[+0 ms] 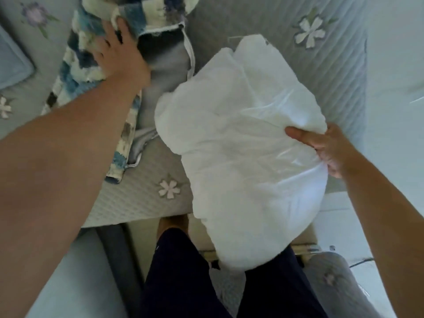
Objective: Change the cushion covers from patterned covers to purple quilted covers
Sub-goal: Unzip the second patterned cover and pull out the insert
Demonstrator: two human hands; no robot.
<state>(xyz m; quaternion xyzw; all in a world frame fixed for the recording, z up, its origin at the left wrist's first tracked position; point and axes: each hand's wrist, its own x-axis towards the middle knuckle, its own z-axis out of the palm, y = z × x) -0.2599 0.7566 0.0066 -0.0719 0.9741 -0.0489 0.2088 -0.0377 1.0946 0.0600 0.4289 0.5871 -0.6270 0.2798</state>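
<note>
head view showed the insert, a white stuffed pad, out of its cover and lying partly on the bed, its near end hanging off the edge. the right hand gripped the insert's right side, thumb on top and fingers curled under, the fabric bunched at the grip. left of the insert and beyond it, the left hand held the blue-and-white patterned cover near its open mouth, thumb seemingly tucked at the white hem, though blur made the fingers hard to read. the cover hung limp and empty, touching the insert's far left corner or just beside it.

the insert looked light, soft and squashy, with a thin, smooth shell that creased easily and might slide in a loose grip. it would fold rather than hold shape, so a handful at a corner or side seam seemed best. the cover seemed thick, plush and floppy, best held by the hem. no purple cover could be picked out for certain.
</note>
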